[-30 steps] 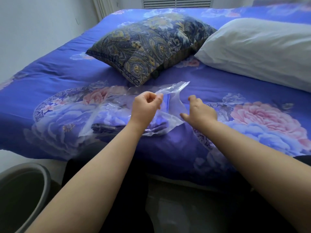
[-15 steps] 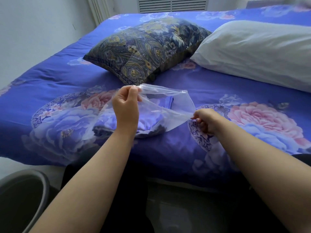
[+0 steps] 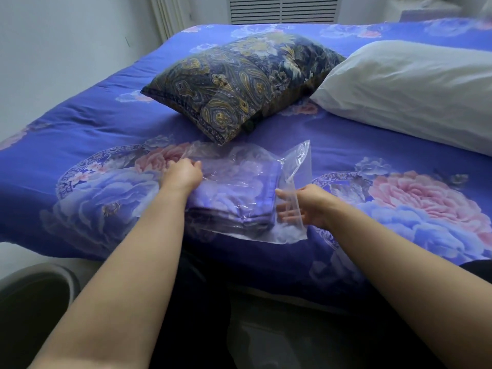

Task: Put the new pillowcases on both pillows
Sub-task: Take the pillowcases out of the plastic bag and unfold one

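As the folded purple pillowcases [image 3: 239, 198] lie inside a clear plastic bag [image 3: 292, 166] near the front edge of the bed, a person works at the package with both bare hands. The left hand [image 3: 182, 173] rests on the far left part of the bag, its fingers curled down over the plastic; whether they actually pinch the film cannot be told from this angle. The right hand [image 3: 303, 206] is at the bag's open right end, fingers spread and fairly straight, seen through the film with the thumb raised against the loose flap, which stands up in a crumpled peak; it grips nothing firmly that can be seen. The fabric stack sits toward the left and middle of the bag, its right edge just beside the right hand's fingertips. The bag lies on a blue floral bedspread [image 3: 106, 123] printed with large pink and pale-blue blooms. Beyond it, toward the far middle of the bed, a pillow in a dark paisley case [image 3: 239, 83] lies tilted, its near corner close to the bag's far edge. To the far right, a bare white pillow [image 3: 412, 91] lies beside the paisley one, the two nearly touching. At the near left, below the bed's edge, the rim of a grey round bin [image 3: 40, 283] shows on the floor. A slatted vent [image 3: 282, 9] is set in the far wall.
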`<state>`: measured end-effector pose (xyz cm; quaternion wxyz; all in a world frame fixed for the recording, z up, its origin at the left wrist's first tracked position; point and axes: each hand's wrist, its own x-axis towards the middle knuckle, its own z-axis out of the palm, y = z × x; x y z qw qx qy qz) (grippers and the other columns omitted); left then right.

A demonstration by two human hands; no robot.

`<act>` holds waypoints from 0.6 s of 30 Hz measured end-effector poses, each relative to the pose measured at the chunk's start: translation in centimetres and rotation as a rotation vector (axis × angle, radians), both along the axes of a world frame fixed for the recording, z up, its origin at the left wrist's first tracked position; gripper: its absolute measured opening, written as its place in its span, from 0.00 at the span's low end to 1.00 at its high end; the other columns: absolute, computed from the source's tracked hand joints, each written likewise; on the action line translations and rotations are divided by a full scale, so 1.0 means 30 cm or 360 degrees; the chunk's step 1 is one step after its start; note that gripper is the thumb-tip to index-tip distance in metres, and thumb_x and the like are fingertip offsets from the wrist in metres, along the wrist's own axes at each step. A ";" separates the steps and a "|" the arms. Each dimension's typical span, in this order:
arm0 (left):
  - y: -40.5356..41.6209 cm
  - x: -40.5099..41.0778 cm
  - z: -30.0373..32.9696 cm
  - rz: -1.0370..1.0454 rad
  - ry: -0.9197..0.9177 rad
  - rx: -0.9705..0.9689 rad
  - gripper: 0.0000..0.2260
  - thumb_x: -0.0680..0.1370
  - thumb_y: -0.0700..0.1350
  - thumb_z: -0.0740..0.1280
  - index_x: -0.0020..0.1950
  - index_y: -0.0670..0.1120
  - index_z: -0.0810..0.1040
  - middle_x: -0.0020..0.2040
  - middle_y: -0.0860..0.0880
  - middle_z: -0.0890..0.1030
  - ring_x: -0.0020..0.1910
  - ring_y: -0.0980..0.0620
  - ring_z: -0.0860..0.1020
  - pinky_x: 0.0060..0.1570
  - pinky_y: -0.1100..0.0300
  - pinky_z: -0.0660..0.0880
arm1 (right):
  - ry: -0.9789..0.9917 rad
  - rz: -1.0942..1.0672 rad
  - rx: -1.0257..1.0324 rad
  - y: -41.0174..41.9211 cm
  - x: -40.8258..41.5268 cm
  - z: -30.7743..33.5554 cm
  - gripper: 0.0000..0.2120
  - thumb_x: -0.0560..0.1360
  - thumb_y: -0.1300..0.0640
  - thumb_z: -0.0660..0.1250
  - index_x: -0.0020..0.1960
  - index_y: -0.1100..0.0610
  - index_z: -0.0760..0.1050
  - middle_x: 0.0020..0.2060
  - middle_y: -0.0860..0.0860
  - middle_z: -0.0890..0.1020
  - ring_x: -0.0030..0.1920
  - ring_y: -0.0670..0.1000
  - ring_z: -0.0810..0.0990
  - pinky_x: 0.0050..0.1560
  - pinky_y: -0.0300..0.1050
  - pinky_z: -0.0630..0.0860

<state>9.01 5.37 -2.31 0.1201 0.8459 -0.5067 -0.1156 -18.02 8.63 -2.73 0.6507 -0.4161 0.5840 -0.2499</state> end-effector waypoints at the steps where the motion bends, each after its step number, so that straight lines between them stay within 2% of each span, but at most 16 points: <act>1: -0.013 0.037 -0.012 0.0077 0.0033 0.0056 0.21 0.81 0.52 0.54 0.66 0.40 0.72 0.66 0.34 0.71 0.66 0.35 0.68 0.66 0.47 0.65 | -0.0020 0.0018 0.0026 0.000 0.003 -0.011 0.17 0.73 0.54 0.71 0.51 0.68 0.76 0.41 0.61 0.80 0.35 0.56 0.79 0.38 0.47 0.80; 3: -0.023 0.085 -0.023 0.0171 0.0117 0.0088 0.19 0.81 0.46 0.55 0.66 0.35 0.70 0.67 0.33 0.71 0.67 0.35 0.69 0.67 0.48 0.65 | 0.0010 0.0071 0.0021 0.000 0.014 -0.024 0.16 0.71 0.51 0.72 0.49 0.64 0.78 0.39 0.59 0.79 0.33 0.53 0.78 0.32 0.42 0.78; 6: 0.003 0.103 -0.011 0.0241 0.0216 0.0038 0.17 0.79 0.38 0.58 0.66 0.32 0.70 0.66 0.33 0.72 0.66 0.36 0.70 0.65 0.50 0.65 | -0.0003 0.0078 0.0044 0.000 0.022 -0.039 0.10 0.70 0.55 0.74 0.39 0.61 0.76 0.30 0.53 0.73 0.26 0.48 0.70 0.21 0.36 0.66; 8: 0.018 0.125 -0.016 0.0279 0.0289 -0.0084 0.17 0.77 0.38 0.60 0.65 0.36 0.72 0.64 0.35 0.74 0.64 0.37 0.72 0.63 0.50 0.66 | 0.0015 0.0063 0.0026 0.007 0.026 -0.037 0.10 0.70 0.59 0.73 0.36 0.61 0.74 0.27 0.53 0.70 0.25 0.48 0.68 0.20 0.37 0.65; 11: 0.051 0.155 -0.010 0.0340 0.0368 -0.0382 0.14 0.76 0.41 0.63 0.62 0.45 0.76 0.63 0.43 0.77 0.62 0.40 0.74 0.61 0.54 0.68 | -0.0031 -0.0125 -0.0108 0.003 0.029 -0.023 0.12 0.72 0.63 0.69 0.31 0.60 0.72 0.21 0.52 0.69 0.19 0.48 0.68 0.19 0.34 0.63; 13: 0.080 0.174 0.002 0.0455 0.0325 -0.0604 0.13 0.76 0.37 0.59 0.58 0.47 0.76 0.60 0.44 0.78 0.60 0.41 0.75 0.56 0.54 0.70 | -0.0047 -0.0298 -0.0272 -0.010 0.008 0.003 0.14 0.73 0.64 0.64 0.29 0.60 0.71 0.17 0.52 0.71 0.18 0.51 0.69 0.19 0.33 0.65; 14: 0.092 0.187 0.008 0.0523 0.0289 -0.0690 0.13 0.76 0.36 0.58 0.56 0.47 0.76 0.58 0.44 0.79 0.58 0.41 0.75 0.55 0.54 0.70 | -0.0065 -0.0370 -0.0325 -0.017 -0.011 0.020 0.14 0.73 0.64 0.62 0.28 0.61 0.71 0.17 0.54 0.72 0.17 0.53 0.72 0.19 0.35 0.68; 16: 0.111 0.217 0.017 0.0645 0.0217 -0.0764 0.15 0.75 0.35 0.56 0.52 0.49 0.77 0.57 0.45 0.79 0.59 0.41 0.74 0.56 0.53 0.68 | -0.0095 -0.0589 -0.0341 -0.050 -0.065 0.027 0.12 0.71 0.63 0.59 0.30 0.64 0.73 0.17 0.57 0.74 0.18 0.55 0.75 0.23 0.44 0.76; 18: 0.128 0.243 0.018 0.0730 0.0082 -0.0679 0.16 0.74 0.36 0.57 0.52 0.50 0.78 0.59 0.44 0.78 0.62 0.40 0.71 0.59 0.50 0.64 | 0.0037 -0.0759 -0.0306 -0.072 -0.122 0.030 0.11 0.65 0.58 0.60 0.33 0.64 0.76 0.17 0.56 0.75 0.23 0.57 0.77 0.27 0.42 0.75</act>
